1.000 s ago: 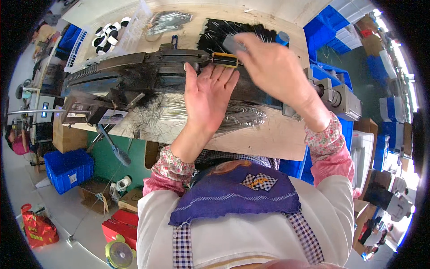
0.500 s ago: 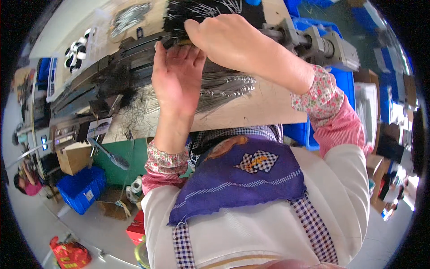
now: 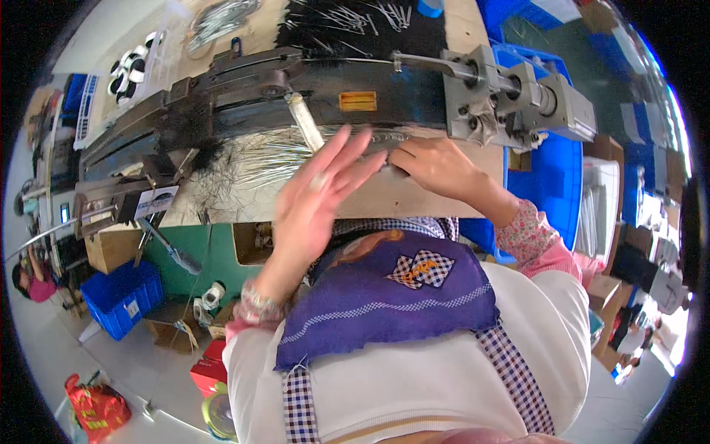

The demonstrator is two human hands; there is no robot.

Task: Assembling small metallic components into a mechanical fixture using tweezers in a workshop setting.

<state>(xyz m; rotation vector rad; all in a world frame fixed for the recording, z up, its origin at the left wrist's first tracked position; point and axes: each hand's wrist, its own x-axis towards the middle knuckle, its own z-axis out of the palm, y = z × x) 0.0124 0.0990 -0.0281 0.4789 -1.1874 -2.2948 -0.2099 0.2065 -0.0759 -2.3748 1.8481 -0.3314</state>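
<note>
The left hand (image 3: 307, 203) is open, fingers spread; thin metal rods (image 3: 270, 158) lie just beyond it. The right hand (image 3: 433, 167) curls narrow — what it holds, I cannot tell. Well beyond the left hand, leftward, a white basket (image 3: 164, 55) holds black-and-white round pieces (image 3: 135, 65) — right of the right hand sits a blue bin (image 3: 543, 186).

At the lower left of the frame we see a red plastic bag (image 3: 97, 408) on the pale grey floor (image 3: 159, 374), and to its right a red box (image 3: 209, 370) above a round yellow-green object (image 3: 219, 416). Higher on the left, we find a blue crate (image 3: 118, 300) just below a closed cardboard box (image 3: 112, 253), with a person in pink (image 3: 38, 287) near the left rim. At the right of the frame we have a large blue bin (image 3: 546, 194), and beside it a white tub (image 3: 608, 159).
</note>
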